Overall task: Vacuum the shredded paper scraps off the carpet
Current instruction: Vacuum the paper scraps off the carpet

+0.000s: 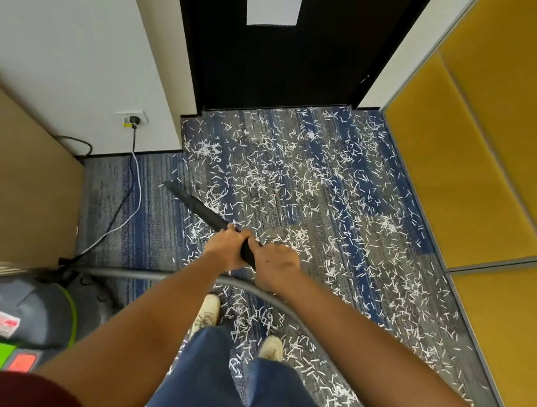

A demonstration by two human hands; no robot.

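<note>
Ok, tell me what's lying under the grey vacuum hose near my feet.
Under the hose lies blue-grey carpet strewn with white paper scraps. Your forearms cover part of the hose's run, so what lies beneath there is hidden. Both hands, left and right, grip the black nozzle.

Free: scrap-strewn carpet [295, 189] mid-frame | Blocked: black door [275, 70] at top; yellow panels [482, 160] at right; brown cabinet [12, 174], cables [127, 194] at left
</note>
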